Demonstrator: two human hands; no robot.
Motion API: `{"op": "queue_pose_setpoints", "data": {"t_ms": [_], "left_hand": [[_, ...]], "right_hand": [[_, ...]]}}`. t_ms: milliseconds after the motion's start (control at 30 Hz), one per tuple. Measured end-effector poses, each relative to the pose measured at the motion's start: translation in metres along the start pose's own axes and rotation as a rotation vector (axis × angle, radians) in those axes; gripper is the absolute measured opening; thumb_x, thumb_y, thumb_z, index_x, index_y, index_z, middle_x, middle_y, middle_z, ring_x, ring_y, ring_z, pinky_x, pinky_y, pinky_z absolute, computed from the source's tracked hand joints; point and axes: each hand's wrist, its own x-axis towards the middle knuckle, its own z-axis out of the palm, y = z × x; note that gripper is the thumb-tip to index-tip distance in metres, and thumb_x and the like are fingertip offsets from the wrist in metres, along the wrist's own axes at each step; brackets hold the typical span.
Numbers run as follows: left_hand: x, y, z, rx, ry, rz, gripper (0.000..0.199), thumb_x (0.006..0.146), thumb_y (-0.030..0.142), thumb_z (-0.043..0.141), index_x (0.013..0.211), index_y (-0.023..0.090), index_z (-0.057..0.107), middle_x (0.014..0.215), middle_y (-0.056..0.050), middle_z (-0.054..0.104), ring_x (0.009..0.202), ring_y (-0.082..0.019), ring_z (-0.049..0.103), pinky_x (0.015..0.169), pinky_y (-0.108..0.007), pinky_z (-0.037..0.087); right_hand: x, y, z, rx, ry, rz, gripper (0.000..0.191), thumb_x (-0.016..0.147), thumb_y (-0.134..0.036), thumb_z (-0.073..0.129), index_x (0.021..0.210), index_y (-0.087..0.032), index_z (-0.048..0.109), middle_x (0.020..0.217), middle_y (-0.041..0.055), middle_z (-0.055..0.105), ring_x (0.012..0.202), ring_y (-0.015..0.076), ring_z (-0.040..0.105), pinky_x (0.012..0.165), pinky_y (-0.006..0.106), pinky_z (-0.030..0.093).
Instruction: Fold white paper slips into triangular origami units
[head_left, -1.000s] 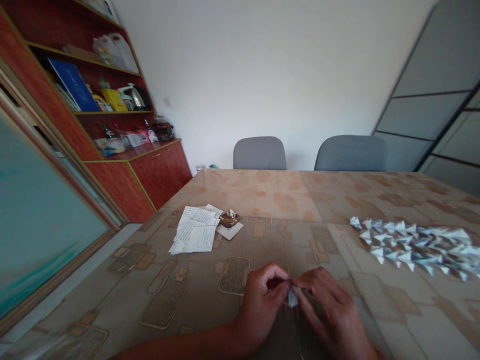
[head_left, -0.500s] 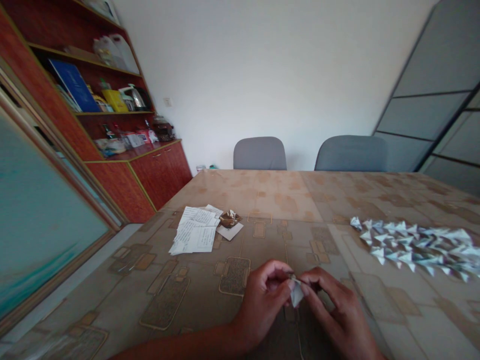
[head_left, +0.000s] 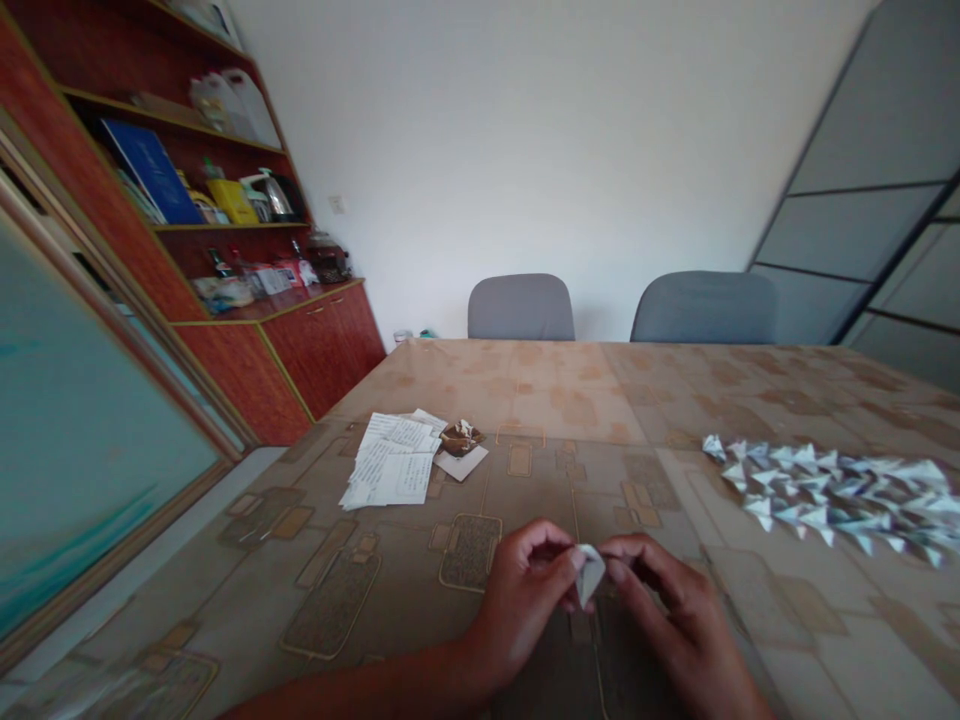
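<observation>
Over the near edge of the table, a small folded paper piece [head_left: 590,577] points downward, its pale side toward me. My left hand [head_left: 529,595] is closed on it, thumb and fingers pinching its left side. At the paper's upper right corner, my right hand [head_left: 667,610] is closed too, its thumb and forefinger pinched together there. The fingertips partly cover the paper's edges. Ahead and to the left lies a fanned stack of printed paper slips [head_left: 394,460]. Beside it sits a brown-and-white patterned paper piece [head_left: 461,437] over a white slip [head_left: 463,465].
Rows of pointed folded paper pieces [head_left: 832,490] stand linked together at the right of the patterned table [head_left: 555,380]. Two grey chairs [head_left: 520,307] back onto the far side. A red-brown cabinet [head_left: 322,345] with loaded shelves stands at left.
The folded paper has turned between my fingers, so more of its pale face shows. My right fingertips have shifted slightly at its corner. The stacks on the table stay put.
</observation>
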Motion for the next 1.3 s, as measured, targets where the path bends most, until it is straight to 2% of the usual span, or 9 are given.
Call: {"op": "queue_pose_setpoints", "data": {"t_ms": [167,333,467,533,633,800,1067,1300], "left_hand": [[-0.002,-0.002,0.000,0.021,-0.004,0.022,0.020,0.078,0.032,0.064,0.074,0.013,0.058,0.063,0.000,0.058,0.054,-0.012,0.057,0.051,-0.021,0.043],[-0.003,-0.006,0.002,0.174,0.047,0.120,0.004,0.074,0.017,0.061,0.072,0.013,0.063,0.068,-0.001,0.062,0.065,-0.013,0.058,0.061,-0.022,0.045],[-0.003,-0.005,0.003,0.264,0.057,0.130,0.008,0.074,0.014,0.059,0.067,0.013,0.063,0.064,-0.001,0.062,0.061,-0.013,0.055,0.058,-0.022,0.043],[-0.003,-0.005,0.002,0.273,0.052,0.139,0.009,0.074,0.013,0.057,0.068,0.013,0.063,0.065,-0.001,0.062,0.062,-0.014,0.056,0.058,-0.022,0.043],[-0.003,-0.008,0.000,0.275,0.040,0.161,0.009,0.075,0.012,0.056,0.071,0.014,0.064,0.068,-0.002,0.063,0.065,-0.014,0.058,0.061,-0.022,0.043],[-0.003,-0.011,-0.001,0.314,0.033,0.156,0.010,0.075,0.015,0.059,0.065,0.014,0.062,0.062,0.000,0.059,0.060,-0.013,0.054,0.057,-0.020,0.041],[-0.004,-0.008,-0.001,0.295,0.025,0.129,0.010,0.076,0.015,0.058,0.067,0.014,0.064,0.064,-0.001,0.062,0.061,-0.014,0.055,0.059,-0.021,0.042],[-0.004,-0.006,0.001,0.373,0.030,0.145,0.012,0.074,0.014,0.059,0.063,0.014,0.062,0.060,0.000,0.059,0.058,-0.013,0.053,0.056,-0.021,0.039]], "right_hand": [[0.000,0.001,0.001,-0.020,0.005,0.033,0.015,0.094,-0.030,0.048,0.087,-0.023,0.059,0.077,-0.0001,0.069,0.075,0.0160,0.068,0.066,0.021,0.053],[-0.006,0.004,0.006,-0.274,0.003,-0.074,0.008,0.090,-0.025,0.051,0.087,-0.022,0.058,0.073,0.0004,0.063,0.063,0.0158,0.062,0.056,0.024,0.050],[-0.006,0.006,0.006,-0.381,-0.002,-0.164,0.010,0.091,-0.021,0.049,0.085,-0.021,0.057,0.075,0.0027,0.062,0.067,0.0174,0.063,0.059,0.026,0.050],[-0.006,0.007,0.006,-0.403,-0.013,-0.188,0.005,0.090,-0.020,0.051,0.090,-0.021,0.057,0.079,0.0039,0.063,0.072,0.0184,0.064,0.062,0.028,0.051],[-0.007,0.010,0.006,-0.414,-0.037,-0.194,0.010,0.088,-0.019,0.054,0.097,-0.022,0.056,0.086,0.0049,0.064,0.077,0.0191,0.064,0.065,0.028,0.052],[-0.005,0.010,0.007,-0.454,-0.029,-0.227,0.012,0.089,-0.015,0.048,0.089,-0.022,0.058,0.082,0.0045,0.065,0.076,0.0193,0.064,0.068,0.030,0.052],[-0.001,0.002,0.000,-0.573,-0.038,-0.298,0.012,0.089,-0.019,0.051,0.087,-0.021,0.063,0.079,0.0048,0.067,0.072,0.0204,0.064,0.066,0.031,0.052],[-0.003,0.004,0.002,-0.520,-0.025,-0.306,0.018,0.091,-0.016,0.046,0.080,-0.021,0.060,0.073,0.0037,0.064,0.068,0.0192,0.062,0.061,0.029,0.049]]}}
